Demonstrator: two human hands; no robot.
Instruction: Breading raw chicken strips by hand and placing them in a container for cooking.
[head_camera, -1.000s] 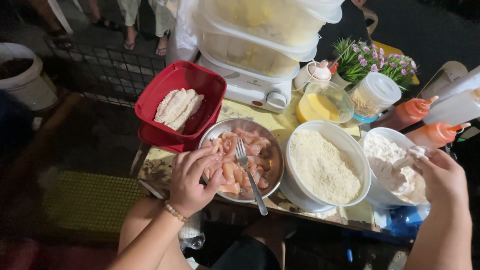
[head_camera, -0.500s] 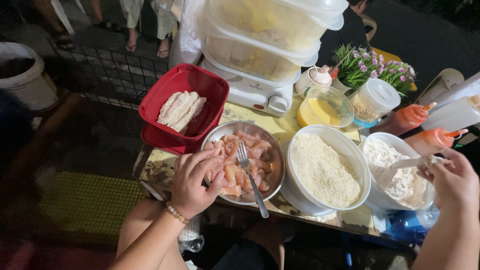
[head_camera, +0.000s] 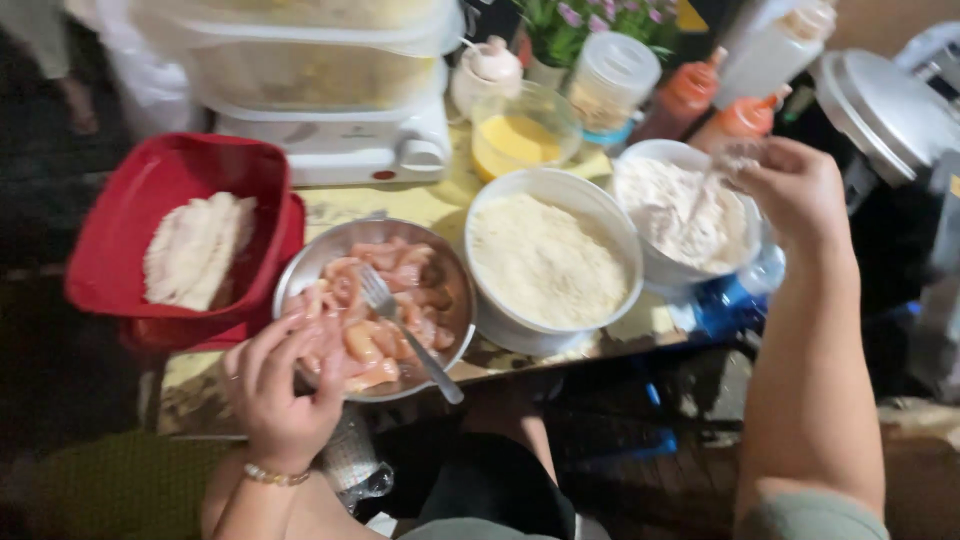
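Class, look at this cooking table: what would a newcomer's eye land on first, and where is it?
Front and centre sits a metal bowl of raw chicken pieces with a fork resting in it, the left hand at its near rim. A bright red tub stands to the left, and the right hand hovers above the flour bowl on the right.

Bowls in a row across a small table, a hand at each end.

The metal bowl (head_camera: 372, 305) of raw meat pieces sits at the near left of the table (head_camera: 420, 205), with a fork (head_camera: 408, 330) lying in it, handle toward the near edge. The left hand (head_camera: 280, 385) rests on the bowl's near-left rim, touching the meat. Left of it stands the tub (head_camera: 165, 235) holding coated pieces. Right of the metal bowl sits the bowl of crumbs (head_camera: 548, 262), and right of that the bowl of flour (head_camera: 680, 210), with the right hand (head_camera: 795, 190) over its right rim. Behind the crumbs stands a glass bowl of beaten egg (head_camera: 520, 135); behind the tub and metal bowl, an appliance (head_camera: 335, 140) with stacked containers on it. Squeeze bottles (head_camera: 715, 105) stand behind the flour.
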